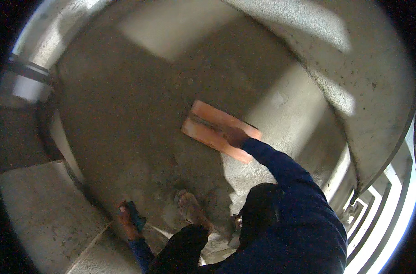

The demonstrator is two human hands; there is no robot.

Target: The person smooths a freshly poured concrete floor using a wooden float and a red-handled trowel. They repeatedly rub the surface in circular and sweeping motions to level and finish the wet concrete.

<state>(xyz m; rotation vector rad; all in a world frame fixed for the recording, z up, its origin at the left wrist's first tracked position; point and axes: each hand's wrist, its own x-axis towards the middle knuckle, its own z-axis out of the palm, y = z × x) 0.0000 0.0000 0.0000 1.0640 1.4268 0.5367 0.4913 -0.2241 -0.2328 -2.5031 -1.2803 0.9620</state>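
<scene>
An orange rectangular float (pixel 213 139) lies flat on the grey, wet-looking cement floor (pixel 139 109), slightly right of the middle. My right hand (pixel 235 136) is closed around the right part of its long handle, with the arm stretched forward. At the lower left, low beside my leg, my left hand (pixel 127 220) is closed on a small dark teal object (pixel 136 214). What kind of object that is cannot be made out. The cement by the float's right end looks lighter where sunlight falls on it.
My bare foot (pixel 189 208) stands on the cement near the bottom middle. A pale wall (pixel 372 86) curves along the right, with white railing bars (pixel 377 219) at the lower right. A grey slab (pixel 34 192) borders the floor on the left.
</scene>
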